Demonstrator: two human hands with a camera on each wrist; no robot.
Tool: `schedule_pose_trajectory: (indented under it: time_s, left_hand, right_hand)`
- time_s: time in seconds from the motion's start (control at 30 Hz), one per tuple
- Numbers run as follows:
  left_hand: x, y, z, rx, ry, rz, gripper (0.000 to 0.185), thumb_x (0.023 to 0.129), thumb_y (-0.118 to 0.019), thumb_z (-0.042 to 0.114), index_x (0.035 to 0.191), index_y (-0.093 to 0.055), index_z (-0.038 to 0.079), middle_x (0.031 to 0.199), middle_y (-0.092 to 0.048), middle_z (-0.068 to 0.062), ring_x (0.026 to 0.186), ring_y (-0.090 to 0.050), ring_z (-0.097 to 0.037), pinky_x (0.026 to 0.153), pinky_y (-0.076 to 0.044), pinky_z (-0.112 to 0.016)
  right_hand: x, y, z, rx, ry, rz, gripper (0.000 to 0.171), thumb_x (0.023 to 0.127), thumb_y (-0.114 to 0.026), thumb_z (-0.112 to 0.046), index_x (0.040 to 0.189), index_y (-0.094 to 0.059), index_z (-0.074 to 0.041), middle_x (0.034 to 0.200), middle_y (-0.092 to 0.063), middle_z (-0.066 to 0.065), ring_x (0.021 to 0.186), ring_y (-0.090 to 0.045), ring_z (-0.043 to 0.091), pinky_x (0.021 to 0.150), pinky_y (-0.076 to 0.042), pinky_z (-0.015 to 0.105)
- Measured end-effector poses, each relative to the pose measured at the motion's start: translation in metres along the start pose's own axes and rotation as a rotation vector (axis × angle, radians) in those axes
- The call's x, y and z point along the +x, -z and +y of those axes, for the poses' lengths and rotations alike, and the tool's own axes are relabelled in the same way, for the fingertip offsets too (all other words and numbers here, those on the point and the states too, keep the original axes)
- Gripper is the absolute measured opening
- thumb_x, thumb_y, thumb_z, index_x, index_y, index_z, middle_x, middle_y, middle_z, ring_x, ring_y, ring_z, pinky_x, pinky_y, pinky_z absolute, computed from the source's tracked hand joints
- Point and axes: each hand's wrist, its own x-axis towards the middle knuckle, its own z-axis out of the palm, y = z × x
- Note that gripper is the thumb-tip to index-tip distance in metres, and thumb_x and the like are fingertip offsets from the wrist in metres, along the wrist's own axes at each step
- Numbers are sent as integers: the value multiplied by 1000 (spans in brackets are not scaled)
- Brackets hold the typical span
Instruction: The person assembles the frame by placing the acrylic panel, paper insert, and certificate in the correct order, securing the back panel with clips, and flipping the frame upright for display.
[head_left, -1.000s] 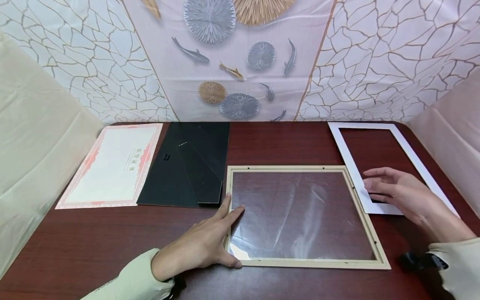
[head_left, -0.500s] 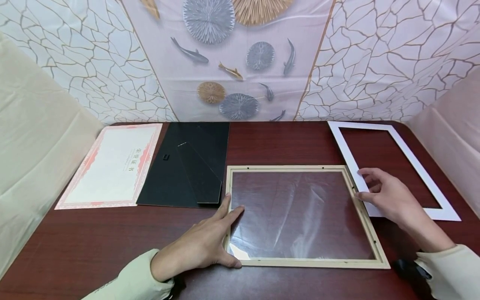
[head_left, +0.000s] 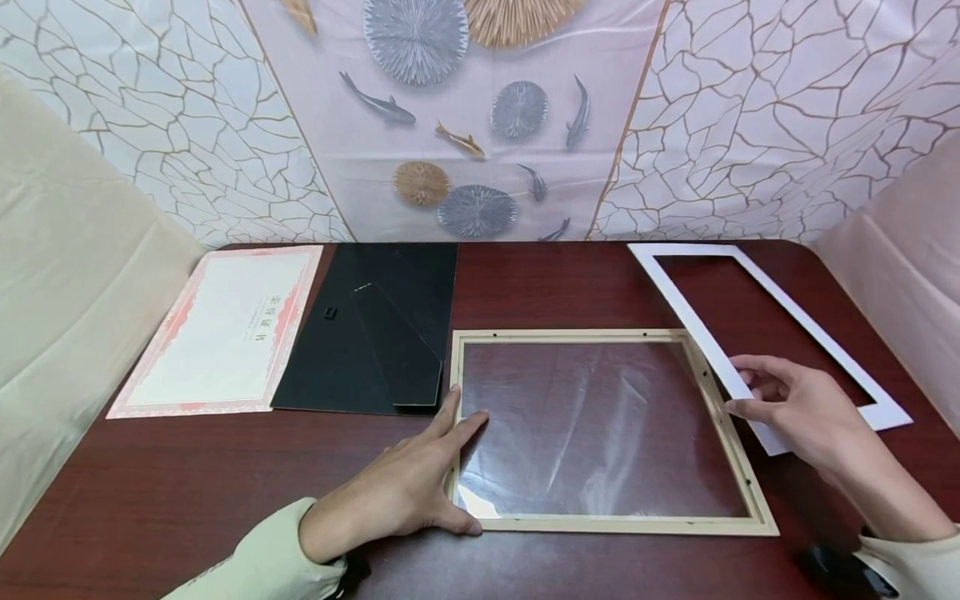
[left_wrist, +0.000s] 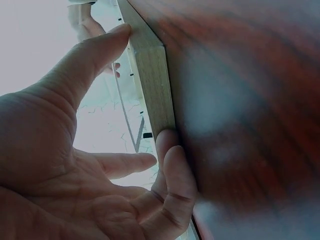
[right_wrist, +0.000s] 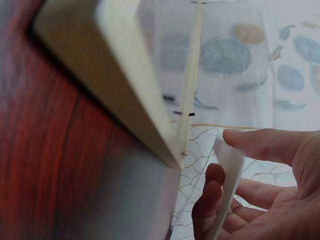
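You have one wooden frame (head_left: 600,525), one clear sheet (head_left: 592,433) set inside it, one white mat (head_left: 686,315) with a rectangular opening, one black backing board (head_left: 330,354) carrying one stand leg (head_left: 405,358), and one pink-bordered certificate (head_left: 225,333), all on the one desk (head_left: 187,483). Take the wooden frame as your landmark: the backing board lies to its left and farther back, with the certificate farther left again, past the board. The white mat is at the frame's right, slanting away beyond its far edge, and from the head view one strip of it covers part of the frame's far right corner; you cannot tell whether the two touch there. Of your two hands, the left hand (head_left: 397,483) is at the frame's near left corner, fingers spread, the thumb against the near side, other fingers against the left side and one fingertip reaching over the clear sheet. Your right hand (head_left: 813,412), just right of the frame, is nearly closed, pinching the mat's near left part between thumb and fingers, tilted and held apart from the frame's near right corner.
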Motion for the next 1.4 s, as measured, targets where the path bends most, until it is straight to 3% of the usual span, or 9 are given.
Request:
schedule_pose_trajectory:
  time_s: [0.13,0.4,0.5,0.57,0.73,0.8,1.2,1.4]
  left_hand:
    - [0,0,0,-5,-1,4,114,70,-99,35,164,-36,22,178,-3,-9,141,-53,-42,103,-44,-74]
    - [0,0,-2,-3,-7,13,114,69,-99,35,164,-37,22,178,-6,-10,142,-53,-41,103,-45,-72]
    - [0,0,-2,-3,-4,12,115,69,-99,35,164,-37,22,178,-5,-10,142,-53,-40,103,-45,-73]
    - [0,0,-2,-3,-3,13,115,69,-99,35,164,-37,22,178,-6,-10,142,-53,-40,103,-45,-73]
    - [0,0,-2,-1,-11,20,114,69,-99,35,164,-37,21,178,-7,-11,141,-54,-40,101,-47,-71]
    - [-1,0,-2,1,-15,21,114,69,-99,35,164,-38,21,178,-7,-11,141,-54,-40,100,-48,-70]
    - [0,0,-1,0,-30,28,114,69,-100,33,163,-38,20,177,-7,-12,140,-55,-39,100,-49,-68]
    - [-1,0,-1,-11,-20,26,114,68,-100,33,163,-39,21,178,-8,-11,142,-53,-40,102,-47,-71]
  right_hand:
    - [-11,0,-4,-49,36,16,50,87,-80,-5,134,-64,5,79,-66,-7,66,-52,-2,56,-35,26]
    - [-25,-2,-6,-150,100,72,43,82,-85,-1,123,-73,-3,101,-70,12,73,-47,-8,61,-35,20]
    - [-28,-3,-6,-165,128,100,42,79,-86,1,119,-76,-6,105,-72,13,76,-45,-10,65,-33,17]
    - [-29,-4,-5,-161,141,111,41,78,-87,2,117,-77,-8,105,-72,5,78,-45,-11,67,-33,16]
    - [-33,-7,-1,-141,163,117,41,74,-87,5,110,-80,-12,97,-62,-31,81,-47,-14,68,-35,14]
    - [-34,-7,1,-140,166,112,39,75,-86,5,109,-80,-12,96,-58,-38,80,-47,-13,67,-35,14]
    - [-36,-5,5,-176,129,68,34,77,-88,-2,109,-80,-13,89,-66,-21,76,-48,-10,65,-34,17]
    - [-40,-7,6,-146,171,73,32,77,-88,-2,107,-80,-11,90,-64,-27,77,-50,-11,66,-35,15]
